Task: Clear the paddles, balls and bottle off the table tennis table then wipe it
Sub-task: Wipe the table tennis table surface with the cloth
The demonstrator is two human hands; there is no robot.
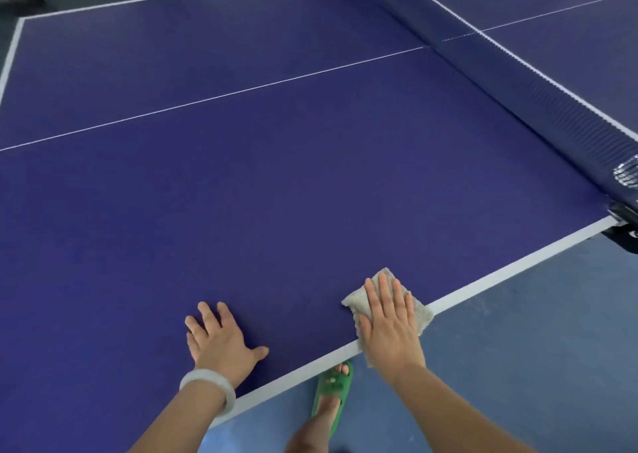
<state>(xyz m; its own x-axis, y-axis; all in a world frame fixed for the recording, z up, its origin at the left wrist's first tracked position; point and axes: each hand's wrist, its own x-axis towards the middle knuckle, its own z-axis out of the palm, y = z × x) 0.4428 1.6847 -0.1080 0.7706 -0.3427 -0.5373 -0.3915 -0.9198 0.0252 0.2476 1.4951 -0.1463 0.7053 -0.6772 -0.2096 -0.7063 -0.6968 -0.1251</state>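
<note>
The blue table tennis table (276, 183) fills the view, with white lines along its edges and down its middle. My right hand (388, 318) lies flat with straight fingers on a beige cloth (423, 314) at the table's near white edge, pressing it down. My left hand (221, 340) rests flat on the blue surface to the left, fingers spread, holding nothing. A pale bangle sits on that wrist. No paddles, balls or bottle show on the table.
The dark net (538, 100) runs along the right side to a clamp (625, 218) at the table's edge. Blue-grey floor (518, 349) lies beyond the near edge. A foot in a green sandal (333, 394) stands under the table's edge.
</note>
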